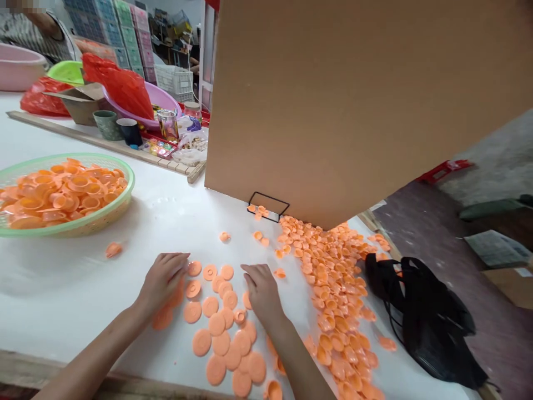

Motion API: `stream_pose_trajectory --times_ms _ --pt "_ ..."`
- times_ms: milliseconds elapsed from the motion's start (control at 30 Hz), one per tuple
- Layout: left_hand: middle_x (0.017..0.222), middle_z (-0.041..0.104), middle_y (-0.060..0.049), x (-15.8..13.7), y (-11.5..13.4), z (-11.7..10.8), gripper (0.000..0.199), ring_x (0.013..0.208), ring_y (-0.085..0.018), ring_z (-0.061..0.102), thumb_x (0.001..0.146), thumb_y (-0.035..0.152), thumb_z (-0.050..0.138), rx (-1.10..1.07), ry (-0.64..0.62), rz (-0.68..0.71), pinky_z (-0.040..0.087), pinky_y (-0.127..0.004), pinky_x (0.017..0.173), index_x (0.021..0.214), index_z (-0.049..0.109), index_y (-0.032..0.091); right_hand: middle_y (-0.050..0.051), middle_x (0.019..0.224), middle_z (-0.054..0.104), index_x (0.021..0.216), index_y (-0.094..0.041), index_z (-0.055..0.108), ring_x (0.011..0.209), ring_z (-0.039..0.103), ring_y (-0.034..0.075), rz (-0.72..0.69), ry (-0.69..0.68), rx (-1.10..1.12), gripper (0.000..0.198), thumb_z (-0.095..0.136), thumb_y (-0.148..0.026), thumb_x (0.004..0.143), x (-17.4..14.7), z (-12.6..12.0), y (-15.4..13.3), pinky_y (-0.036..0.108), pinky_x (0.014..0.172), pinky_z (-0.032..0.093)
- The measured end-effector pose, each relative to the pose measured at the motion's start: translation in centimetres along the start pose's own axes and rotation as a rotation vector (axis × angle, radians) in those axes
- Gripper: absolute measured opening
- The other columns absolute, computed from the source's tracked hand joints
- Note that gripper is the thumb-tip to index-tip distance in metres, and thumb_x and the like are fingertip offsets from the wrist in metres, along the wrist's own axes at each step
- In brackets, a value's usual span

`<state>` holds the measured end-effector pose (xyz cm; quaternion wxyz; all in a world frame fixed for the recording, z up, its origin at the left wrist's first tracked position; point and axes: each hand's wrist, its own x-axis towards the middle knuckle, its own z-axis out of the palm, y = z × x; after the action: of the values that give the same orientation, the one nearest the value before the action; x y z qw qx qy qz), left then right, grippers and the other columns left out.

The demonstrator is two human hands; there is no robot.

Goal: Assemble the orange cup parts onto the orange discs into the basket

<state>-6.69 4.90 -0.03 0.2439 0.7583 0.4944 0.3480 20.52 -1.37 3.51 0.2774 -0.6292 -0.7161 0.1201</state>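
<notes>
Flat orange plastic discs (220,343) lie spread on the white tabletop between my two hands, some overlapping. My left hand (163,280) rests on its side at their left edge, fingers stretched forward, with a few discs partly hidden under and beside it. On the other side, my right hand (263,291) is low over the table, fingers apart and slightly bent, next to discs at the right edge. I see nothing gripped in either hand. A small orange cup-shaped piece (240,316) sits among the discs. Beyond my right forearm lies a long heap of small orange cups (337,294).
A large cardboard box (316,111) blocks the back right. At left stands a green basket (132,180) filled with orange cup pieces. A black wire frame (270,194) lies by the box, and a black bag (428,322) at right. Mugs and basins stand behind; a person is at far left.
</notes>
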Motion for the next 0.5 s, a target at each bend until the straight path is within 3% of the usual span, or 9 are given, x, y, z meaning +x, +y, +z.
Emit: stream_pose_trajectory --times_ms 133,233,333,400,500 --pt "0.105 0.065 -0.005 1.0 0.5 0.3 0.023 0.098 -0.026 0.056 0.077 0.030 0.065 0.210 -0.068 -0.078 0.043 -0.041 0.083 0.099 0.069 0.028 0.007 0.105 0.062 0.107 -0.023 0.065 0.097 0.052 0.023 0.011 -0.137 0.016 0.039 0.054 -0.002 0.076 3.0 2.2 -1.3 0.035 0.083 0.047" --pt "0.094 0.065 -0.002 1.3 1.1 0.6 0.014 0.091 -0.022 0.058 0.074 0.023 0.063 0.168 -0.094 -0.138 0.042 -0.036 0.078 0.088 0.066 0.025 0.004 0.088 0.062 0.085 -0.020 0.064 0.088 0.054 0.021 0.126 -0.073 0.075 0.023 0.054 -0.002 0.074 4.1 2.4 -1.0 0.032 0.077 0.047" --pt "0.074 0.061 0.002 1.4 1.1 0.5 0.004 0.071 -0.016 0.056 0.079 0.024 0.059 0.036 0.002 -0.230 0.042 -0.028 0.066 0.080 0.059 0.021 0.003 0.082 0.063 0.077 -0.020 0.063 0.087 0.053 0.020 0.120 -0.019 0.052 0.021 0.051 -0.003 0.078 3.9 1.5 -0.4 0.032 0.077 0.045" --pt "0.074 0.063 0.001 1.5 0.9 0.2 0.011 0.072 -0.015 0.057 0.085 0.023 0.052 0.022 0.044 -0.117 0.042 -0.028 0.068 0.076 0.058 0.020 0.005 0.090 0.065 0.082 -0.021 0.065 0.093 0.052 0.022 0.053 -0.059 -0.016 0.025 0.049 -0.002 0.080 3.2 0.9 -0.6 0.035 0.081 0.044" --pt "0.090 0.069 -0.002 1.3 0.3 -0.7 0.021 0.091 -0.018 0.060 0.091 0.019 0.046 0.134 -0.068 0.177 0.039 -0.034 0.083 0.080 0.064 0.022 0.007 0.103 0.064 0.101 -0.022 0.067 0.098 0.051 0.024 0.004 -0.135 -0.059 0.028 0.051 -0.006 0.084 2.0 0.9 -1.9 0.038 0.086 0.044"
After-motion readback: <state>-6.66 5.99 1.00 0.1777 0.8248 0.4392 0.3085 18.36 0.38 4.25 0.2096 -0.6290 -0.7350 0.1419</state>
